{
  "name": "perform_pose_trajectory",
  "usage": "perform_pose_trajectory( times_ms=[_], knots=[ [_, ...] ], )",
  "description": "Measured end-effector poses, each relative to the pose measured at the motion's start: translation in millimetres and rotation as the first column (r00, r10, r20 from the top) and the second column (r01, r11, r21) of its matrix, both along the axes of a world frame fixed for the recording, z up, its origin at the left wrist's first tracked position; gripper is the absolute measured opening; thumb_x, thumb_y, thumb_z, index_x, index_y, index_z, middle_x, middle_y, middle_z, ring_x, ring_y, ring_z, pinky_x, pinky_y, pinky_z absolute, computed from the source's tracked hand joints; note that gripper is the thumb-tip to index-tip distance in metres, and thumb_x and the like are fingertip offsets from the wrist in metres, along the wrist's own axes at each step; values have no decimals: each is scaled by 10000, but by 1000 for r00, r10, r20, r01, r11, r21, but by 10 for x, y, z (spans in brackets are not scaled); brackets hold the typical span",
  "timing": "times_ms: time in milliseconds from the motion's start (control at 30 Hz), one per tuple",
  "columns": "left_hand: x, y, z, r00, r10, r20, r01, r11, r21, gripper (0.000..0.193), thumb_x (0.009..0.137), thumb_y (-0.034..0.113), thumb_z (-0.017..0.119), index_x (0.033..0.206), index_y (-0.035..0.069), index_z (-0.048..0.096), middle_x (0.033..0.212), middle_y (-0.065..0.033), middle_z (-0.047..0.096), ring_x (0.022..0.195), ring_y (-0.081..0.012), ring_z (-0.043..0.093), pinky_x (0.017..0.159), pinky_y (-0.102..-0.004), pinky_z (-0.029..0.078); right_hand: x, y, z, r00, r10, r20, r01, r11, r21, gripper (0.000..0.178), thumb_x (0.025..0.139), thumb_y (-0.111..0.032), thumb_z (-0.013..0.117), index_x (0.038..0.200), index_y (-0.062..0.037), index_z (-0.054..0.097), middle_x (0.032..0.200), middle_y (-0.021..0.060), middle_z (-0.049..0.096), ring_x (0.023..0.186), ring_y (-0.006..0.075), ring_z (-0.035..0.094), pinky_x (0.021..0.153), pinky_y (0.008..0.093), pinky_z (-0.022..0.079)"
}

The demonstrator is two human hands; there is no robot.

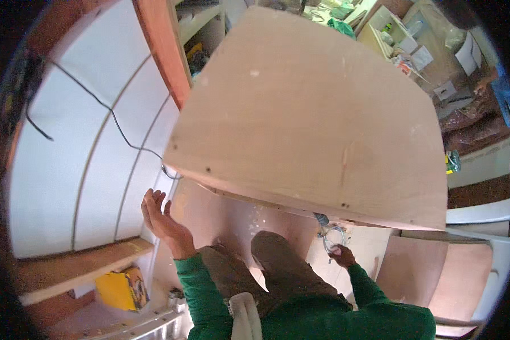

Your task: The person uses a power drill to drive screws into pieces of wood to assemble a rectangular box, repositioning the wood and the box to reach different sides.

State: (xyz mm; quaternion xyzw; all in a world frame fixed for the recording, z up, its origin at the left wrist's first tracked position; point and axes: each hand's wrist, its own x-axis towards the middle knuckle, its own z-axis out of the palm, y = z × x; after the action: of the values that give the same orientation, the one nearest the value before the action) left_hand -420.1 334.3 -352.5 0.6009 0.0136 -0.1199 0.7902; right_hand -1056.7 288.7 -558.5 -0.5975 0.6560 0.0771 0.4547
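Note:
A large light-brown wooden panel [306, 113] with a curved outline lies in front of me, filling the middle. My left hand [167, 226] is raised beside its near left corner, fingers stretched out and holding nothing. Lower right, below the panel's near edge, my right hand [342, 256] is closed on a looped pale cable [334, 231]. A dark cylindrical end [321, 219] shows above that loop; the panel hides the rest of it. A black cord [119, 122] runs along the white wall to the panel's left corner.
White panelled wall [96, 124] rises on the left, with a wooden ledge [85, 266] and a yellow box [122, 289] below. Brown boards [436, 277] lean at the lower right. Cluttered shelves [388, 37] stand far right; a person in blue [501, 93] is partly visible there.

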Motion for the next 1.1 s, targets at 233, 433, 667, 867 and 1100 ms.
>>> perform_pose_trajectory(
  times_ms=[233,433,667,867,1100],
  knots=[
    [592,-550,1592,826,-521,216,394,807,439,371,1069,260,606,1295,-18,704,1260,-153,732,1206,-242,657,1037,-348,493,-2284,689,917,485,-847,219,518,480,708,497,987,-478,523,1171,-46,686,1172,242,719,945,431,726,731,570,593],
    [591,-1398,1798,609,-763,217,368,513,775,489,1022,300,631,1415,9,621,1336,-223,693,1237,-378,654,1066,-450,493,-2508,398,2262,729,-683,39,547,548,-632,339,999,-372,587,1076,-60,696,1184,210,675,1089,404,629,888,538,503],
    [144,-1850,1494,583,-739,338,173,519,837,472,982,288,658,1364,14,632,1280,-268,680,1196,-457,633,1023,-511,495,-2747,-1722,3480,836,-479,-268,-39,435,-900,444,1031,-297,604,1341,19,622,1317,261,645,1207,456,608,1052,509,486],
    [82,-1918,1011,574,-692,439,-72,491,868,502,1004,318,656,1409,24,611,1312,-249,666,1230,-437,609,1056,-509,476,-2807,-3173,3483,841,-221,-494,-222,691,-687,428,1018,-166,553,1439,-106,595,1482,230,542,1443,350,441,1161,509,432],
    [-957,-1834,1507,691,-437,575,-218,633,743,544,978,156,678,1471,-23,533,1375,-279,614,1318,-417,558,1152,-488,420,-2464,-3468,2910,806,-75,-587,-523,373,-766,438,1047,-196,516,1408,51,541,1414,259,558,1295,422,550,1111,487,448]
  ],
)
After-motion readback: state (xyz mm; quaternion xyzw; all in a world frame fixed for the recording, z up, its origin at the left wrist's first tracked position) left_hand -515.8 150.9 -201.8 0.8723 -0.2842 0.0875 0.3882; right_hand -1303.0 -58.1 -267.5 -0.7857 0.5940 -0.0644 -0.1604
